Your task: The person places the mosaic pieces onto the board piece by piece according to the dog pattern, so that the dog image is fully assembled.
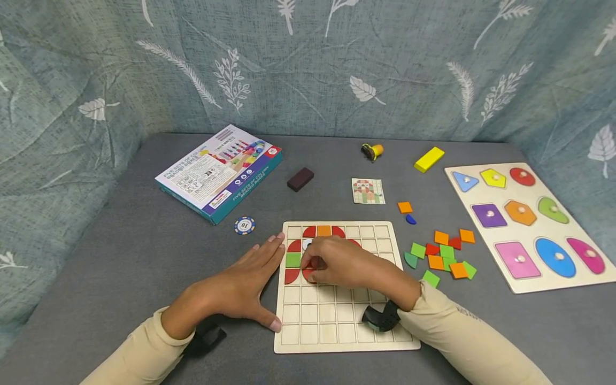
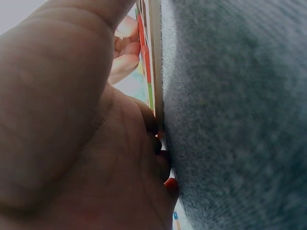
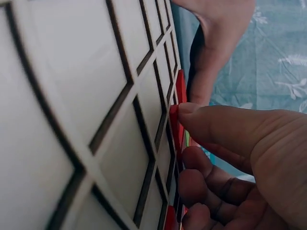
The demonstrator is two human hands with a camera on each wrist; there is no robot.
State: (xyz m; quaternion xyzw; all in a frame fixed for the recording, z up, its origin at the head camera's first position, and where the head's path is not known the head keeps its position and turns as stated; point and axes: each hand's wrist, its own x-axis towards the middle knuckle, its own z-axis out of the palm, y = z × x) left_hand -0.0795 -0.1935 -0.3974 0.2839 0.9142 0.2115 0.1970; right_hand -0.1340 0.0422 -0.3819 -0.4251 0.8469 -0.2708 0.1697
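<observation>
A wooden grid board (image 1: 327,315) lies flat on the table, with red rounded tiles, an orange square tile (image 1: 324,230) and a green square tile (image 1: 292,260) in its upper left cells. My left hand (image 1: 243,283) is spread along the board's left edge, thumb near the lower corner. Over the board, my right hand (image 1: 348,263) pinches a red quarter-circle tile (image 1: 309,276) in a cell right of the green tile. Its thumb (image 3: 211,122) touches the red tile (image 3: 174,120) in the right wrist view. That hand hides part of the pattern.
Loose orange, green and red tiles (image 1: 436,262) lie right of the board. Behind it are a pattern card (image 1: 368,191), a dark block (image 1: 300,179) and a yellow block (image 1: 429,159). A shape puzzle (image 1: 495,240) lies far right; a box (image 1: 218,171) and poker chip (image 1: 244,225), left.
</observation>
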